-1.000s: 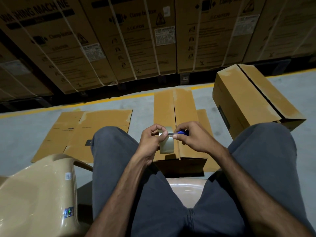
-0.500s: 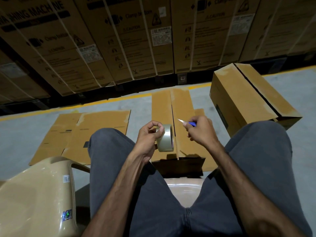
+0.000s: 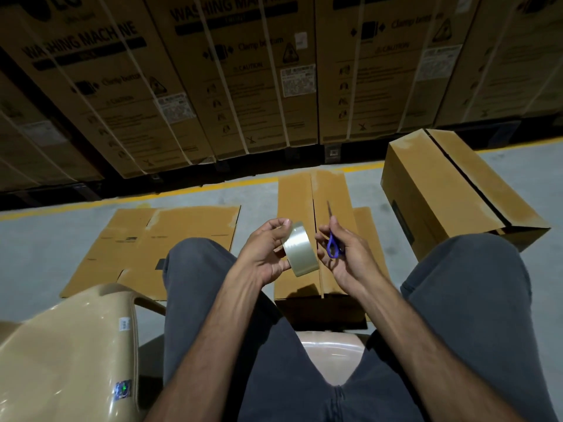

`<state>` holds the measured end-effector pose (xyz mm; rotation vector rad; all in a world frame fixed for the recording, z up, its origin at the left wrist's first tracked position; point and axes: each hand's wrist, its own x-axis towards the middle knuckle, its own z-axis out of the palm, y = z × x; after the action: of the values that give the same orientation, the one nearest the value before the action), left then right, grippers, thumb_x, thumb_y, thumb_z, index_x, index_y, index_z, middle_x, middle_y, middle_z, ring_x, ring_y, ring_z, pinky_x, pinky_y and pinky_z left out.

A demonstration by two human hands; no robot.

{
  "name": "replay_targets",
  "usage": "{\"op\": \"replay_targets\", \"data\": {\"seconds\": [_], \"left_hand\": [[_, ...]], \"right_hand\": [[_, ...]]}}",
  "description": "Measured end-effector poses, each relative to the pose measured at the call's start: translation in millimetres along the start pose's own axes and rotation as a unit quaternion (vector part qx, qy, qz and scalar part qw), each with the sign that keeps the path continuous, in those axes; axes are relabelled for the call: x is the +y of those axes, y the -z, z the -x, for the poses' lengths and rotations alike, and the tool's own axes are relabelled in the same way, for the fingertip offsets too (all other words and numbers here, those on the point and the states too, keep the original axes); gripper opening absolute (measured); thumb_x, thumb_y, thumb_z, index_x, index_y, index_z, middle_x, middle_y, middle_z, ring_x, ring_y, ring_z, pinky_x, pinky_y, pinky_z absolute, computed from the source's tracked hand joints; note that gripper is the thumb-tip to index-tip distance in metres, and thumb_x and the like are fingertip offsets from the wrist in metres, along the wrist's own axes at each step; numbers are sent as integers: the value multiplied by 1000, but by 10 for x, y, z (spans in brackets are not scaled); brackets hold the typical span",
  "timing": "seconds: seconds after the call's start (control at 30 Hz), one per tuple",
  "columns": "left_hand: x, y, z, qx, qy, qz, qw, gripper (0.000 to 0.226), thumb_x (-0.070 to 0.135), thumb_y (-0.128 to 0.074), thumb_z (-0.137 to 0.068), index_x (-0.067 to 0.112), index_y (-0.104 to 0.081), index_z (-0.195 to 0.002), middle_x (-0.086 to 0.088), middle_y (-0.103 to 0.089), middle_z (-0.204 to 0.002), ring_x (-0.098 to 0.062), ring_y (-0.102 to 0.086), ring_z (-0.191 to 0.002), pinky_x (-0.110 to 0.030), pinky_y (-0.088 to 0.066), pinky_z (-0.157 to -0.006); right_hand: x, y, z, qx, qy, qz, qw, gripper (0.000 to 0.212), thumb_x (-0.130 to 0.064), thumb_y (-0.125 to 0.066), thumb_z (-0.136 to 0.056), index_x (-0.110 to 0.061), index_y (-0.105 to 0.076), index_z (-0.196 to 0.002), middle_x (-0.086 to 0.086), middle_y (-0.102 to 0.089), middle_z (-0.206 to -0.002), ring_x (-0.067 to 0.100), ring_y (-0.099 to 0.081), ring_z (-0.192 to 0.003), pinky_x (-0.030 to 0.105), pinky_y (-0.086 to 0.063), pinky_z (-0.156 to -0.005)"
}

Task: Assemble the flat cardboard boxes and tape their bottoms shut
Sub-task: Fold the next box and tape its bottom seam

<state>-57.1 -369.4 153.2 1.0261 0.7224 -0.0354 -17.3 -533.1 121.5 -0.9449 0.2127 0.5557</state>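
Observation:
I sit with an assembled cardboard box [image 3: 332, 190] standing on the floor between my knees, its two bottom flaps meeting at a centre seam. My left hand [image 3: 264, 254] grips a roll of clear tape [image 3: 301, 254] above the box. My right hand [image 3: 347, 254] holds small scissors with a blue handle [image 3: 332, 245], blades pointing away from me. The two hands are a little apart. A flattened box [image 3: 146, 242] lies on the floor to the left. Another assembled box [image 3: 438, 190] lies on its side at the right.
A beige plastic chair [image 3: 67, 354] stands close at my lower left. Large strapped washing machine cartons [image 3: 243, 74] form a wall behind a yellow floor line [image 3: 182, 193]. Grey concrete floor [image 3: 36, 245] surrounds the boxes.
My hands have come apart from the tape end. The right hand turned the scissors so the blades point away, and the roll tilted in my left hand.

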Motion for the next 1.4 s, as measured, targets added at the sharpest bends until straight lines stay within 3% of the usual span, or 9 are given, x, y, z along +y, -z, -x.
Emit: {"op": "replay_targets", "data": {"seconds": [0.17,0.47,0.67,0.8,0.9,1.03,1.17,1.33,1.4], "left_hand": [[71,-66,3,21,-31,-59,998,11,14,-73,-96,19,-69,-87,0,-72,-73,-20,-59,-75,-32,-51,-62],[241,-178,160,22,-38,-65,997,10,14,-74,-95,17,-68,-87,-1,-73,-76,-20,-69,-70,-32,-53,-62],[285,-200,159,22,-121,-159,980,11,12,-76,-93,16,-71,-84,4,-71,-75,-17,-60,-76,-31,-47,-65],[294,-194,70,19,-219,-245,944,11,9,-75,-94,11,-74,-83,-4,-70,-87,-15,-62,-76,-27,-48,-56],[340,-215,-8,-11,-259,-251,932,10,9,-75,-94,10,-75,-84,-6,-71,-87,-17,-64,-79,-34,-49,-64],[410,-286,-219,-19,-291,-219,931,10,7,-74,-95,9,-75,-85,-3,-70,-82,-15,-63,-78,-30,-49,-65],[491,-374,-533,-13,-317,-221,922,11,5,-73,-95,9,-74,-85,1,-70,-79,-8,-63,-76,-22,-50,-66],[580,-439,-1052,-2,-322,-231,918,9,7,-74,-94,9,-75,-85,3,-70,-79,-6,-64,-76,-21,-52,-68],[629,-454,-1312,7,-314,-236,920,9,7,-74,-94,9,-75,-85,3,-71,-78,-4,-64,-74,-19,-51,-66]], "right_hand": [[59,39,-70,-8,7,-28,1000,29,-38,-65,-99,-9,-67,-104,7,-73,-93,16,-69,-83,30,-51,-71],[163,-36,-62,-21,108,332,937,28,-36,-37,-115,-14,-53,-111,8,-71,-107,17,-65,-85,27,-55,-59],[119,-57,-61,-53,92,322,941,28,-29,-43,-114,-14,-63,-102,10,-70,-93,21,-65,-76,29,-54,-56],[93,-27,-111,-88,81,309,944,34,-27,-55,-110,4,-67,-100,3,-62,-73,18,-58,-71,29,-49,-66],[27,-76,-141,-82,102,270,954,37,-27,-58,-108,7,-67,-97,5,-57,-69,15,-52,-64,22,-43,-58],[-58,-148,-237,-38,120,194,973,40,-38,-59,-106,-6,-63,-82,6,-58,-67,25,-45,-67,33,-39,-63],[-147,-158,-360,-17,165,204,965,52,-47,-63,-102,-3,-61,-73,7,-51,-64,13,-39,-50,20,-33,-50],[-194,-148,-809,-63,182,318,928,30,-33,-84,-88,-18,-70,-110,-7,-73,-106,3,-67,-99,17,-55,-77],[-209,-143,-1046,-81,168,338,923,27,-24,-85,-89,-16,-72,-111,-3,-76,-105,7,-70,-99,18,-55,-79]]}}
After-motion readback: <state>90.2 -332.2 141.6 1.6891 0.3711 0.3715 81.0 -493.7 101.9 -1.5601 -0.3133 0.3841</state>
